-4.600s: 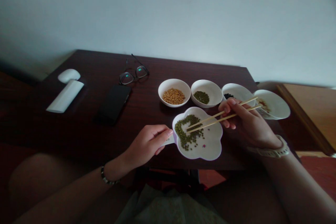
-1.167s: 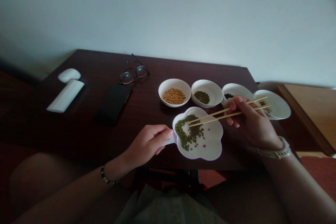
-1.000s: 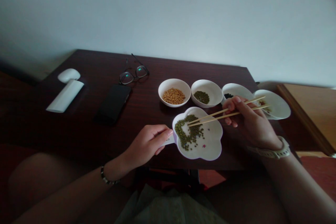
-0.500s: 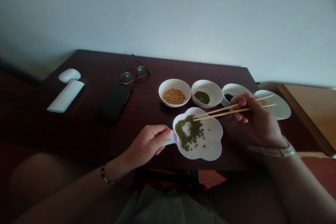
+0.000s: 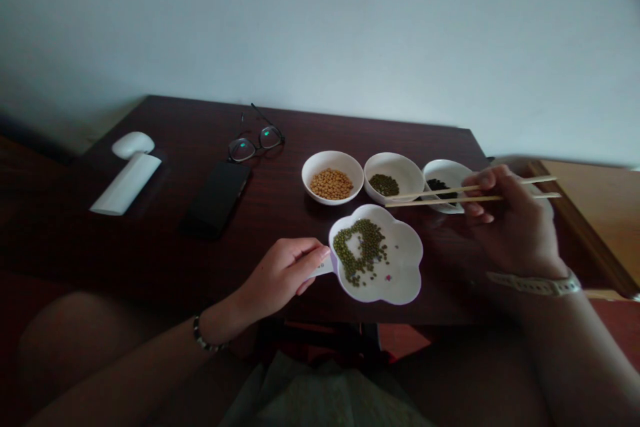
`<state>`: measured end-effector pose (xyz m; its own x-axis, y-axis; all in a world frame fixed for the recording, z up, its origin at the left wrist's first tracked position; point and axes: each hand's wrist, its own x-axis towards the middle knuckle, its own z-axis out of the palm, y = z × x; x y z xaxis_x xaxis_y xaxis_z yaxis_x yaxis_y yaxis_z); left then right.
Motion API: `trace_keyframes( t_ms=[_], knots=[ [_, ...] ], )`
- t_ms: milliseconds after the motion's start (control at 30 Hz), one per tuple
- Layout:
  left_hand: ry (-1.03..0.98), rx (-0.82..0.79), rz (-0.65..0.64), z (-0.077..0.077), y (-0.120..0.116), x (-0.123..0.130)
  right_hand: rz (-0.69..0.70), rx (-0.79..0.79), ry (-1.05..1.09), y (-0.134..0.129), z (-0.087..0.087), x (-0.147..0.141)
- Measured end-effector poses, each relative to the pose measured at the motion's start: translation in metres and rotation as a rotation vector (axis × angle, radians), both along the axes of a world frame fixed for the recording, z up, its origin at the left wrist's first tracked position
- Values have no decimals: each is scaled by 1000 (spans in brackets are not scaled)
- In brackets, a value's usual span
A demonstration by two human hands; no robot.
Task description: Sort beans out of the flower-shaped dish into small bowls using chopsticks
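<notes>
My left hand (image 5: pixel 283 277) is closed on the short handle of a white flower-shaped dish (image 5: pixel 405 267) with a purple rim. Green beans (image 5: pixel 365 243) lie mostly in the dish's left half. Two wooden chopsticks (image 5: pixel 445 199) are pinched in my right hand (image 5: pixel 515 220), their tips pointing left above the dish's far edge, near the front of a white bowl (image 5: pixel 406 177) with green beans. Whether the tips hold a bean is too small to tell. A bowl of yellow beans (image 5: pixel 332 184) stands left of it, and one with dark beans (image 5: pixel 440 188) stands right, partly behind the chopsticks.
On the dark table (image 5: pixel 280 213), glasses (image 5: pixel 256 143) lie behind a black phone (image 5: pixel 217 199). A white case (image 5: pixel 126 183) and a rounded white object (image 5: pixel 133 145) are at the left. A wooden surface (image 5: pixel 600 207) stands at the right, beside my right arm.
My right hand has moved right with the chopsticks, whose tips have left the beans in the dish and are now over its far edge. My left hand and the dish have barely moved.
</notes>
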<state>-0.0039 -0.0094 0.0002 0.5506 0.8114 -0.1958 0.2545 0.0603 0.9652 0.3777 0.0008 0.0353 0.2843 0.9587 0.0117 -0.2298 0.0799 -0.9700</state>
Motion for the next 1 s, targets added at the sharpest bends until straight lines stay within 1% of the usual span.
trace_keyframes(
  t_ms=[167,300,633,733,867,1000],
  knots=[
    [23,6,1,5,1,5,218,-115,-82,-7,0,-20],
    [39,4,-1,6,1,6,290,-168,-79,-8,-5,-23],
    [30,18,-19,5,2,6,313,-167,-104,-7,-12,-22],
    [25,11,-15,5,1,6,296,-153,-87,-7,-9,-24],
    [29,2,-23,5,1,5,268,-130,-3,-6,-3,-28],
    [36,5,-28,5,2,4,225,-124,17,-5,-1,-25]
  ],
)
